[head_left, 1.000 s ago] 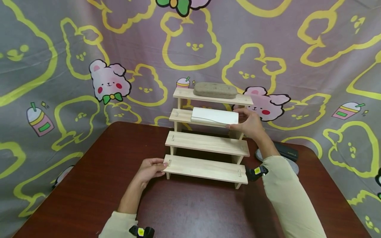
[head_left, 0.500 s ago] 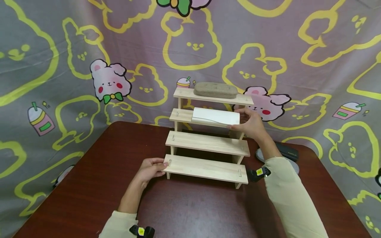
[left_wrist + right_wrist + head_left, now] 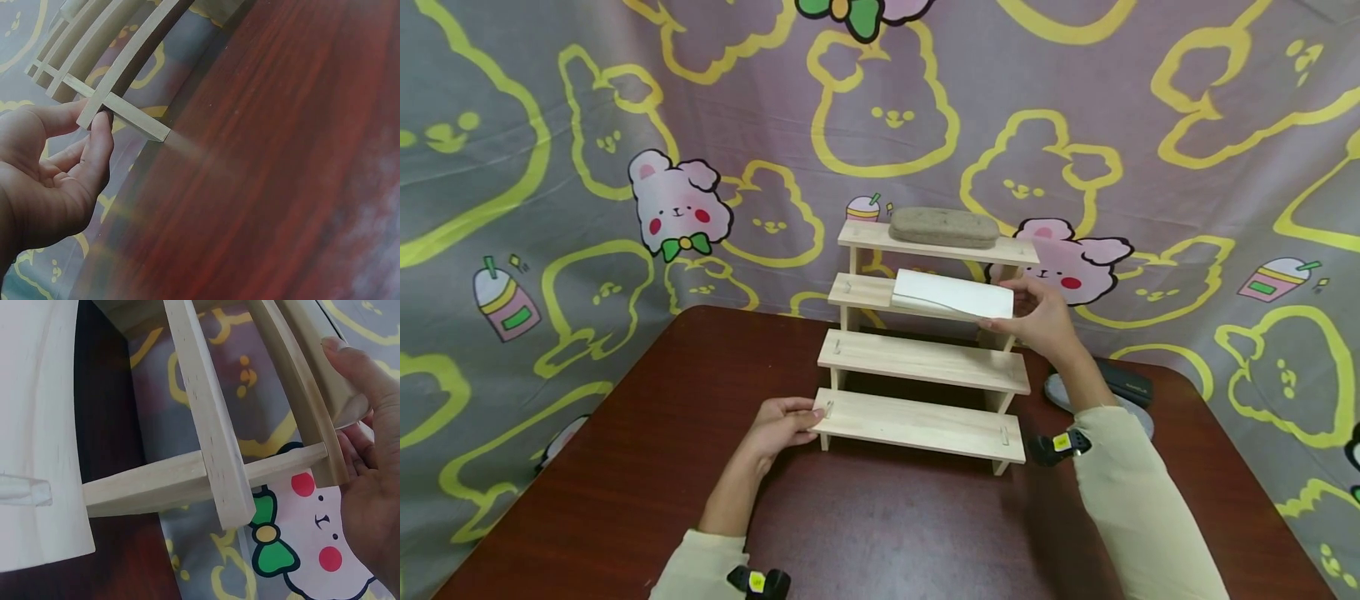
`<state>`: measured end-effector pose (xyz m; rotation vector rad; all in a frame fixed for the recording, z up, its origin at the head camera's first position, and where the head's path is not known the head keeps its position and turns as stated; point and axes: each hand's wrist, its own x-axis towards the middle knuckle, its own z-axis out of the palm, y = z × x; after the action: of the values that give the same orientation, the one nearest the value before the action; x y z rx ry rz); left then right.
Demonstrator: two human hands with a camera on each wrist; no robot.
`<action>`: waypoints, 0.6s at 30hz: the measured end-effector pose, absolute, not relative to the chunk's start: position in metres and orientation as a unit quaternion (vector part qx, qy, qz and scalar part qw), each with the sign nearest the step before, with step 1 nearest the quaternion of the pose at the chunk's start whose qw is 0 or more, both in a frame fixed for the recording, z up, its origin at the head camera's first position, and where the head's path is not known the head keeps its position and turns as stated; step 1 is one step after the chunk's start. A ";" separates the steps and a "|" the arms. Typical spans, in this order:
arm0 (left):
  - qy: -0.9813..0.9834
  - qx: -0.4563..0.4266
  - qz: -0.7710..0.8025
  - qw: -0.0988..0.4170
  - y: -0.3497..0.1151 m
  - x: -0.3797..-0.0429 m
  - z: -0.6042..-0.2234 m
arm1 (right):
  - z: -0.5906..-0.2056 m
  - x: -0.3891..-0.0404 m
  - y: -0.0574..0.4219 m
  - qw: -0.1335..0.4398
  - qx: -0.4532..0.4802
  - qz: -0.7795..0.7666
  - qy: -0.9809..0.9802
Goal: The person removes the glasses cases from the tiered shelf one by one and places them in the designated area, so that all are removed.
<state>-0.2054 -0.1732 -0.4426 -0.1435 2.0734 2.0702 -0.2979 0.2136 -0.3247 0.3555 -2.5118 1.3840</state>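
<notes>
A white glasses case [image 3: 951, 293] with a wavy flap edge lies on the second-highest step of a pale wooden tiered stand [image 3: 917, 423], slightly slanted. My right hand [image 3: 1041, 321] pinches the case's right end between thumb and fingers. In the right wrist view the thumb lies on top of the case [image 3: 325, 362], and part of the fingers is hidden. Down at the stand's lowest step, my left hand [image 3: 781, 429] grips the left end, its thumb on the upper face. The left wrist view shows that hand [image 3: 53, 181] pinching the board's end.
On the top step rests a grey-brown fabric case [image 3: 943, 227]. A dark case [image 3: 1123, 382] and a grey case [image 3: 1142, 419] lie behind my right forearm on the brown table [image 3: 865, 533]. A patterned curtain [image 3: 760, 108] hangs close behind the stand.
The white glasses case has slid a little to the right along its step and turned slightly, with my right hand moving along. My left hand keeps its grip on the stand.
</notes>
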 end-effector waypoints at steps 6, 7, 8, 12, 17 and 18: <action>0.705 -0.049 0.700 0.105 -0.173 -0.205 -0.442 | -0.328 -0.293 0.218 0.136 0.129 0.494 -0.849; 0.705 -0.049 0.699 0.104 -0.173 -0.205 -0.442 | -0.328 -0.292 0.219 0.138 0.131 0.498 -0.846; 0.706 -0.050 0.699 0.104 -0.173 -0.205 -0.442 | -0.328 -0.292 0.220 0.142 0.132 0.500 -0.844; 0.707 -0.051 0.698 0.102 -0.173 -0.205 -0.442 | -0.329 -0.290 0.222 0.154 0.144 0.508 -0.835; 0.707 -0.052 0.698 0.103 -0.173 -0.205 -0.442 | -0.328 -0.286 0.226 0.163 0.142 0.508 -0.834; 0.707 -0.052 0.698 0.103 -0.173 -0.205 -0.442 | -0.328 -0.285 0.226 0.163 0.139 0.507 -0.835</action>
<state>-0.2049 -0.1728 -0.4418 -0.1539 2.0867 2.0585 -0.2846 0.2264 -0.3279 0.3958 -2.3826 1.4456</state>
